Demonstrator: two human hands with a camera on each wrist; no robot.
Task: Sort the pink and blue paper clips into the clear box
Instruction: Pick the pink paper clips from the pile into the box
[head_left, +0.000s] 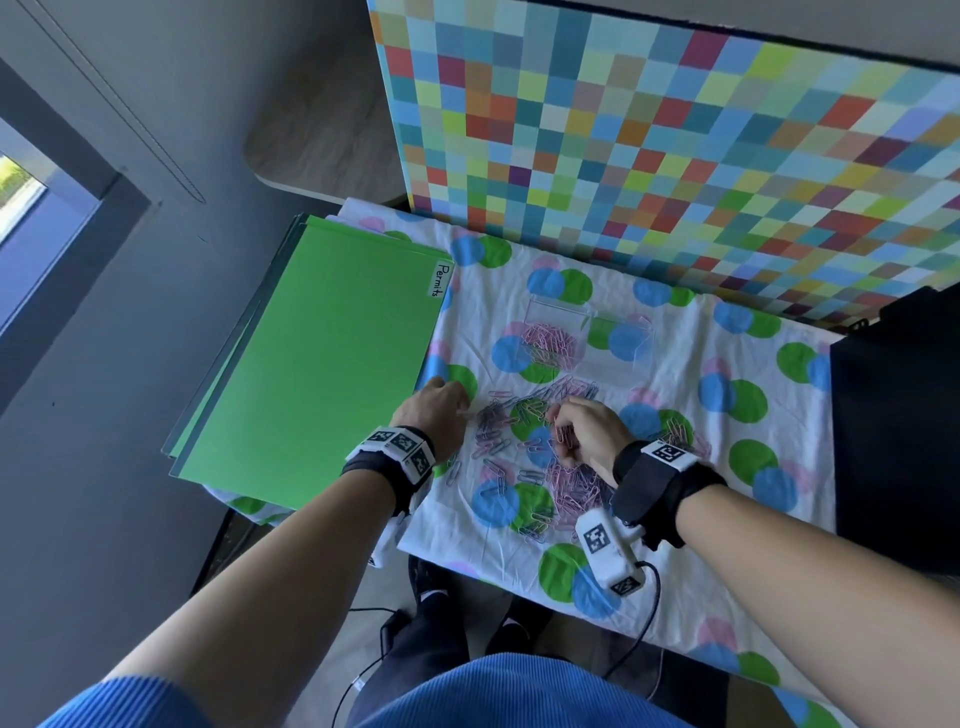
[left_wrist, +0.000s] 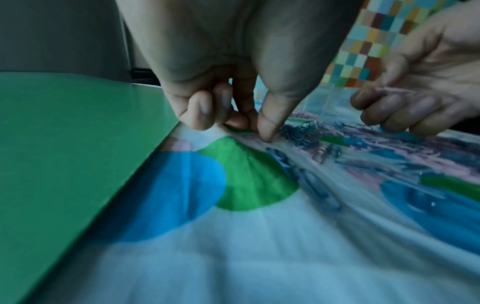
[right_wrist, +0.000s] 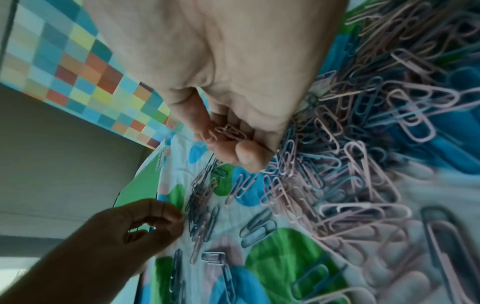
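A clear box (head_left: 558, 302) stands at the back of the spotted cloth, with pink clips (head_left: 545, 340) heaped in its left compartment. Loose pink and blue paper clips (head_left: 569, 483) (right_wrist: 350, 164) lie mixed in front of it. My left hand (head_left: 441, 408) (left_wrist: 255, 127) is down at the pile's left edge, thumb and fingers pinching a pink clip against the cloth. My right hand (head_left: 563, 431) (right_wrist: 233, 144) hovers over the pile's middle, its curled fingers holding several pink clips (right_wrist: 230, 131). The box's right compartment shows only the cloth beneath.
A stack of green folders (head_left: 311, 374), the top one labelled "Permits", lies just left of my left hand. A multicoloured checkered board (head_left: 675, 156) stands behind the box. A black object (head_left: 898, 415) borders the cloth (head_left: 675, 597) on the right.
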